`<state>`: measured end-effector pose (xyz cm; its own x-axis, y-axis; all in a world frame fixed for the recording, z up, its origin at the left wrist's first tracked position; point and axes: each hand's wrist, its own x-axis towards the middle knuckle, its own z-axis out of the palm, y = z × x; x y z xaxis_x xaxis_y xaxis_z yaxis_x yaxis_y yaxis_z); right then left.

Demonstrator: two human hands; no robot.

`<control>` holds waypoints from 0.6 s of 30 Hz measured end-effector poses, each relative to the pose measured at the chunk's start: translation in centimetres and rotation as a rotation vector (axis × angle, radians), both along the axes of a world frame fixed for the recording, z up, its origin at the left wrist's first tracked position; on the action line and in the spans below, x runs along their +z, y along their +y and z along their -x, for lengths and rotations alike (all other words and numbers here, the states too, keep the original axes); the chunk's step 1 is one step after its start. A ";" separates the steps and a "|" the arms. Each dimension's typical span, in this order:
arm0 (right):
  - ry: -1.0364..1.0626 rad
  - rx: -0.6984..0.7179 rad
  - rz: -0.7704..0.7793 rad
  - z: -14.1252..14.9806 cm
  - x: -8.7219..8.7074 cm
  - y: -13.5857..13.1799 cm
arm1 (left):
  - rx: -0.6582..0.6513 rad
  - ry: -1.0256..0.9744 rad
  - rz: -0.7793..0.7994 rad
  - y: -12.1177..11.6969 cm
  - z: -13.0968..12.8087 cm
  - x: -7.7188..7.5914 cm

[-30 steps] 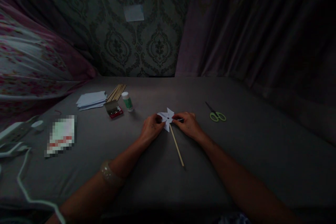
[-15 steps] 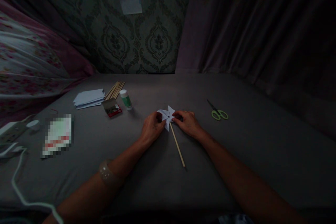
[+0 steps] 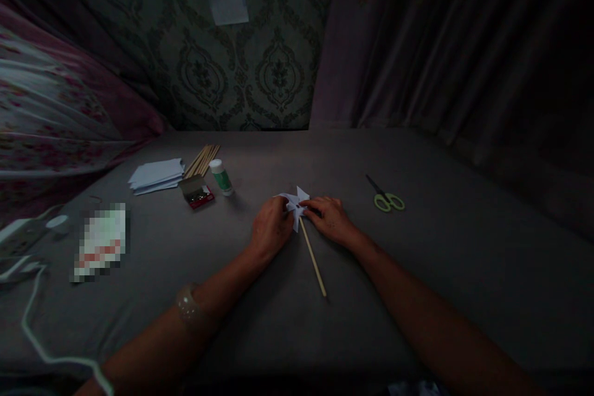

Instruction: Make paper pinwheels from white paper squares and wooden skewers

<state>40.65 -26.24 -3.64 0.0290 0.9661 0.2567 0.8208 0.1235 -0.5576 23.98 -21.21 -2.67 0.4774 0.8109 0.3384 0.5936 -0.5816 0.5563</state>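
Wooden stick (image 3: 314, 260) lies on counter (image 3: 278, 334), near end free, far end meeting the lower edge of white paper pinwheel (image 3: 296, 203), mid-counter between both hands. Left hand (image 3: 271, 226): fingers curled closed, pinching the left blade. Right hand (image 3: 331, 219): thumb and forefinger drawn together on paper beside the hub. Judgement: light pressure near the hub, folds kept uncrushed, stick steadied. Farther: red box (image 3: 199, 201), then green-labelled bottle (image 3: 221, 178); print illegible. Wall sheet (image 3: 230, 8): no readable writing.
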 end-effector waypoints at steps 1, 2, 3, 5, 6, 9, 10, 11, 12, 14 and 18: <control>-0.005 0.001 0.001 0.0 0.0 0.0 | -0.006 0.003 -0.001 0.0 0.0 0.0; -0.008 0.001 0.003 0.0 0.0 0.0 | -0.012 0.005 -0.001 -0.1 -0.1 0.0; -0.009 0.002 0.006 0.0 0.0 0.0 | -0.021 0.006 -0.001 -0.1 -0.1 0.1; -0.011 0.005 0.013 0.0 0.1 -0.1 | -0.048 0.003 -0.004 -0.1 -0.1 0.2; -0.011 0.008 0.015 0.0 0.1 -0.1 | -0.066 0.000 -0.006 -0.1 -0.1 0.2; -0.014 0.015 0.016 0.1 0.2 -0.2 | -0.107 0.017 -0.023 -0.1 -0.1 0.3; -0.016 0.016 0.016 0.1 0.3 -0.2 | -0.118 0.029 -0.035 -0.1 -0.1 0.3; -0.020 0.015 0.017 0.1 0.3 -0.2 | -0.129 0.043 -0.049 -0.1 -0.1 0.3; -0.025 0.012 0.018 0.1 0.4 -0.2 | -0.137 0.056 -0.063 -0.1 -0.1 0.2; -0.038 0.007 0.022 0.2 0.4 -0.3 | -0.149 0.080 -0.081 0.0 -0.1 0.1; -0.023 -0.014 0.004 0.4 0.6 -0.4 | -0.114 0.062 -0.050 0.4 -0.1 0.3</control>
<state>40.23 -26.63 -3.08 0.0368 0.9665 0.2539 0.8350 0.1098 -0.5392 24.06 -20.80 -2.38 0.5866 0.7329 0.3445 0.5542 -0.6735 0.4892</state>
